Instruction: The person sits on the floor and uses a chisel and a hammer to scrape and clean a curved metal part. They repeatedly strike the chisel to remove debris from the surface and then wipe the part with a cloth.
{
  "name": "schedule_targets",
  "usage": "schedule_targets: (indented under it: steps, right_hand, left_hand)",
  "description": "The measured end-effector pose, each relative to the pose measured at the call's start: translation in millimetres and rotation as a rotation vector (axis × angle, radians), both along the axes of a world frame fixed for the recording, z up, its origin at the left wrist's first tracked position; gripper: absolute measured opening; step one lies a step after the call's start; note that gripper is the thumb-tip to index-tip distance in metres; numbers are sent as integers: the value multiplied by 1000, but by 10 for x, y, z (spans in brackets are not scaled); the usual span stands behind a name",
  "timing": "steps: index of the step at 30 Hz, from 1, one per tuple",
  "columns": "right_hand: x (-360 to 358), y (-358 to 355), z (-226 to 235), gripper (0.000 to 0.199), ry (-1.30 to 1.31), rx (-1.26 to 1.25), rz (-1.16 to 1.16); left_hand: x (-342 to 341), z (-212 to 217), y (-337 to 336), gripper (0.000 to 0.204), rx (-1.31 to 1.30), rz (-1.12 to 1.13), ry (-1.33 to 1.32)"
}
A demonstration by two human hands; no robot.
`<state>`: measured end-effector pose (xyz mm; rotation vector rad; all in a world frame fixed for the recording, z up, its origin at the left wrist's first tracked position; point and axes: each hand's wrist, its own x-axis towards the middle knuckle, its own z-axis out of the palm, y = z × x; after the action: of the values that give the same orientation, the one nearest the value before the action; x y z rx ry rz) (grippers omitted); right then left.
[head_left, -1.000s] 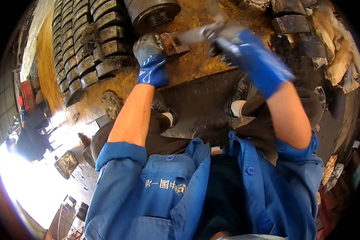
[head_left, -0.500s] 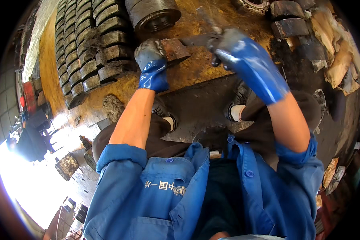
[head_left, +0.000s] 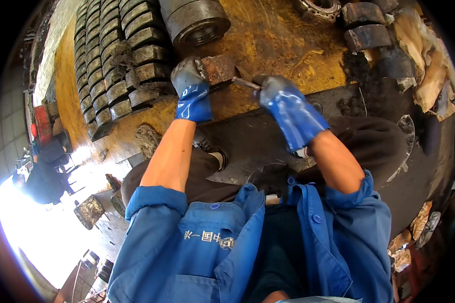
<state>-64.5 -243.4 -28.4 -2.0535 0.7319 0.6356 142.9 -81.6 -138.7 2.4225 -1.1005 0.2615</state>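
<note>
My left hand (head_left: 191, 76), in a grey and blue rubber glove, is closed on the left end of a rusty brown metal block (head_left: 219, 69). The block rests at the near edge of the stained yellow work surface (head_left: 273, 40). Close to the block's right end, my right hand (head_left: 278, 93), in a matching glove, is closed around a slim metal tool (head_left: 245, 83). Its narrow end points left toward the block. What kind of tool it is does not show, since the glove covers much of it.
Rows of stacked curved blocks (head_left: 146, 53) stand at the left, beside a large dark metal cylinder (head_left: 199, 25). A metal ring (head_left: 319, 9) lies at the far right, near more dark blocks (head_left: 367, 37) and crumpled brown paper (head_left: 429, 76). A fibrous clump (head_left: 147, 139) sits by my left forearm.
My right hand has come down and to the left, nearer my body, with the tool now beside the block. My left hand stays on the block, almost unmoved.
</note>
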Motion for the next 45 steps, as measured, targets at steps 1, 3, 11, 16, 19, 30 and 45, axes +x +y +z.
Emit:
schedule_targets:
  steps: [1, 3, 11, 16, 19, 30, 45]
  right_hand:
    - [-100, 15, -148, 32, 37, 35, -105]
    - [-453, 20, -676, 32, -352, 83, -114]
    - [-246, 81, -12, 20, -169, -58, 63]
    - [-331, 248, -857, 46, -369, 970, -744]
    - [-502, 159, -1110, 50, -384, 765, -423]
    - [-250, 155, 193, 35, -105, -59, 365]
    - [-348, 94, 416, 38, -307, -309, 351]
  left_hand:
    - [-5, 1, 22, 22, -28, 14, -1]
    - [69, -100, 97, 22, -69, 24, -69]
    - [176, -165, 365, 23, -142, 21, 34]
    - [211, -189, 451, 25, -149, 7, 102]
    - [295, -210, 514, 25, -172, -18, 87]
    - [237, -202, 461, 24, -150, 8, 68]
    - [193, -97, 379, 20, -124, 48, -26]
